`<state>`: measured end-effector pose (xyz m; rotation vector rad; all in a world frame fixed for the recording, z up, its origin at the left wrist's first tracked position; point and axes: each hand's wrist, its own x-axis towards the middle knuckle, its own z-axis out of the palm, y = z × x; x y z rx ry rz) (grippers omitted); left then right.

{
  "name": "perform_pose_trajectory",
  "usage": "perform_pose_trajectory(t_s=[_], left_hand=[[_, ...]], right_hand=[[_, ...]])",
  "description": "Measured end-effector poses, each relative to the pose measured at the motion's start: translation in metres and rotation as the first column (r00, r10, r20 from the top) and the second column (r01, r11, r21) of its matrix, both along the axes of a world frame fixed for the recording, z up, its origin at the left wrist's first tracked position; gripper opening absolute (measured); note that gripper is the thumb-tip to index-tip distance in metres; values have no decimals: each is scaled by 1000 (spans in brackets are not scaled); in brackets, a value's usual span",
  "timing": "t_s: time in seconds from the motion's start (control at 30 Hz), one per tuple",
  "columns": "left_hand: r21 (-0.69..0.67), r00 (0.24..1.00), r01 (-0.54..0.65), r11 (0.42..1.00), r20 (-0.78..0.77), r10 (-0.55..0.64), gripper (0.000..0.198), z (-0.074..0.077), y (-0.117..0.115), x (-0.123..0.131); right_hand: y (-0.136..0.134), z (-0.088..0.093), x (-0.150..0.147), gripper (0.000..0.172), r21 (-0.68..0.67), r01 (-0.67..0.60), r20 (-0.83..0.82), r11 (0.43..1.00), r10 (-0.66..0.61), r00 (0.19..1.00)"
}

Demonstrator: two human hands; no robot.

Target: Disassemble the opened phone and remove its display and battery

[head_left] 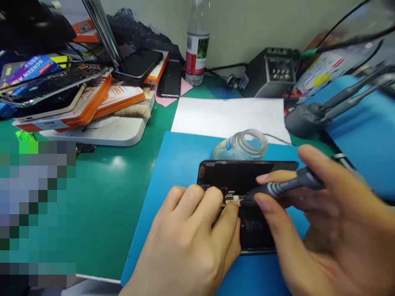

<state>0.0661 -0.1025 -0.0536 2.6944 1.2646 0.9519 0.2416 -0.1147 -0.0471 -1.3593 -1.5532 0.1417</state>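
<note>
Watching remotely, I saw the right hand (335, 222) pinching a dark-grey, ribbed plastic screwdriver (285, 186) toward the curled left hand (188, 234), whose grip I couldn't tell. Between and beyond them lay an opened, rectangular black phone (254, 226): opening looked done, closing seemed outstanding, fastening or loosening unclear.

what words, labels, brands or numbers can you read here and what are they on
"SCREEN", on the blue-and-purple packet; what follows is unclear.
Too small or blurred: print on the bottle, orange-and-white boxes, black box-shaped device and opened phone.
</note>
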Motion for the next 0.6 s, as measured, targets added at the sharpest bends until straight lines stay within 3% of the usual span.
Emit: perform_pose_trajectory(t_s=[0.13, 0.27, 0.37, 0.6], left_hand=[[64, 999, 13, 998, 42, -16, 19, -4, 3, 1], [93, 998, -6, 996, 57, 0, 13, -11, 3, 4], [60, 997, -32, 998, 77, 27, 14, -13, 0, 6], [-18, 999, -22, 1000, 27, 23, 15, -1, -3, 3]], right_hand=[[0, 1, 5, 81, 29, -28, 0, 999, 28, 1000], [0, -4, 10, 63, 56, -71, 13, 996, 70, 997], [-1, -5, 11, 59, 73, -98, 15, 992, 98, 995], [-1, -4, 6, 66, -2, -57, 15, 998, 57, 998]])
